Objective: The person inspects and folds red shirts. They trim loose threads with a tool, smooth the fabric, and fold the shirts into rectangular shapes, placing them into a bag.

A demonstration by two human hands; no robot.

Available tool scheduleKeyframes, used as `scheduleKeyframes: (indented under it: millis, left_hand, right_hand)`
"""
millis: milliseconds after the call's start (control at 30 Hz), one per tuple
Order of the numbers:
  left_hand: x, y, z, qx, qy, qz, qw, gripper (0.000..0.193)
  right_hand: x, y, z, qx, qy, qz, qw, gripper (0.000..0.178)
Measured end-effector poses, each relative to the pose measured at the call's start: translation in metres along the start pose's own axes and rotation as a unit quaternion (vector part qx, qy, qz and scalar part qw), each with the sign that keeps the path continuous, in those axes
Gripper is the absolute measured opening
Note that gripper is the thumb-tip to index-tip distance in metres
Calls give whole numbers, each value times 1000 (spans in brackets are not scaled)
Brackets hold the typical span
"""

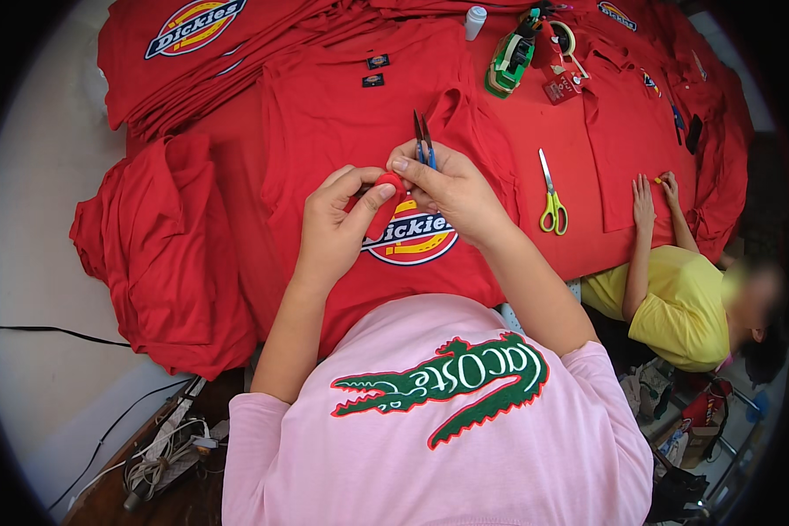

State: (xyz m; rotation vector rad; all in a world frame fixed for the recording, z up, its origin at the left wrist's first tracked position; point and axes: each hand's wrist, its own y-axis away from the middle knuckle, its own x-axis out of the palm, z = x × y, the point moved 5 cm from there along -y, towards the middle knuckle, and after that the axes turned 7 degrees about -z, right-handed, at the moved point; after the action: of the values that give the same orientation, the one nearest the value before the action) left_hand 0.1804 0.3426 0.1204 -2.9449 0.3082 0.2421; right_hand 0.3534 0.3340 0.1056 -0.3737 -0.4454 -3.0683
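Note:
My left hand (pixel 346 210) pinches a small fold of red fabric (pixel 391 181) between thumb and fingers. Against the same fold, the thumb and forefinger of my right hand (pixel 451 188) come together. Tucked in my right hand is a pair of small blue-handled scissors (pixel 424 140), dark blades pointing away from me. Under both hands a sleeveless-looking red shirt (pixel 316 131) lies spread out, with a blue, white and yellow oval print (pixel 412 250) partly covered by my hands. Whether the fold belongs to this shirt is hard to make out.
Yellow-green scissors (pixel 552 210) lie to the right on the red-covered table (pixel 535 123). Beyond are a green tape dispenser (pixel 510 63) and a white bottle (pixel 475 23). Red shirts are stacked (pixel 184 79) far left and heaped (pixel 162 245) nearer. A co-worker in yellow (pixel 679 298) works at right.

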Motion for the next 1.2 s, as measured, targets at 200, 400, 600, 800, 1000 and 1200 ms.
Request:
scheduleKeyframes:
  millis: [200, 400, 600, 800, 1000, 1200]
  left_hand:
    - [-4, 0, 18, -93, 91, -72, 989, 22]
    - [-3, -3, 15, -76, 67, -78, 992, 20]
    - [-1, -2, 1, -14, 12, -57, 998, 19]
    - [-3, -3, -8, -10, -37, -30, 999, 16]
    - [-4, -6, -9, -6, -51, -20, 998, 15]
    - [-2, -7, -13, 22, -51, -9, 998, 16]
  right_hand:
    - [-4, 33, 26, -123, 236, -118, 957, 30]
    - [4, 50, 8, -81, 179, -112, 974, 23]
    - [5, 43, 13, -81, 169, -104, 977, 24]
    - [2, 44, 18, -77, 214, -101, 968, 23]
    - [-5, 43, 15, -77, 212, -99, 969, 22]
    - [-3, 45, 15, -96, 180, -97, 974, 23]
